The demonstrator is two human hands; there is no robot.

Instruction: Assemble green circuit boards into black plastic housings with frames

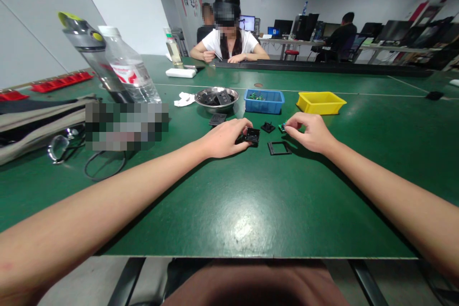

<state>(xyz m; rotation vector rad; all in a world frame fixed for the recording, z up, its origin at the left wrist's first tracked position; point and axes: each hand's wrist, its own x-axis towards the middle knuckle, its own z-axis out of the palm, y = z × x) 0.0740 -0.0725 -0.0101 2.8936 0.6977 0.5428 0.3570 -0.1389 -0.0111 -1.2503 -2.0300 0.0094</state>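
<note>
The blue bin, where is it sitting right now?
In the head view the blue bin sits on the green table, just beyond the two hands, between the metal bowl on its left and the yellow bin on its right.

Left hand (225,137) covers part of the small black housing (253,136) — its near side is hidden. Right hand (311,131) pinches a tiny green part (283,127), too small to identify. Contents of the blue bin (264,101) and steel bowl (216,98) — indistinct. A pixelated patch (126,125) masks the bottle bases.
</note>
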